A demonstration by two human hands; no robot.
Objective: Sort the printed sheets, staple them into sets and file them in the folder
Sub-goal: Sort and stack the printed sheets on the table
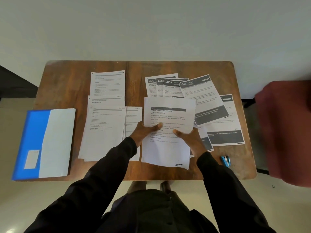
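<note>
The fanned sheets (168,84) read 2946, 1426, 2659 (held sheet (170,115): "TASK GOAL").

Both dark-sleeved arms (107,167) reach forward — left grip (145,132) and right grip (190,138) close together, thumbs on top, pinching the sheets (166,153).

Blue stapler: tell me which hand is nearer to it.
Right. The right hand grips the printed sheets' right edge, up-left of the blue stapler; the left hand grips their left edge, farther away.

Folder (43,143) at left of table (67,78), sheet piles (104,125) in middle, fanned sheets (202,93) right, stapler (225,160) front right.
</note>
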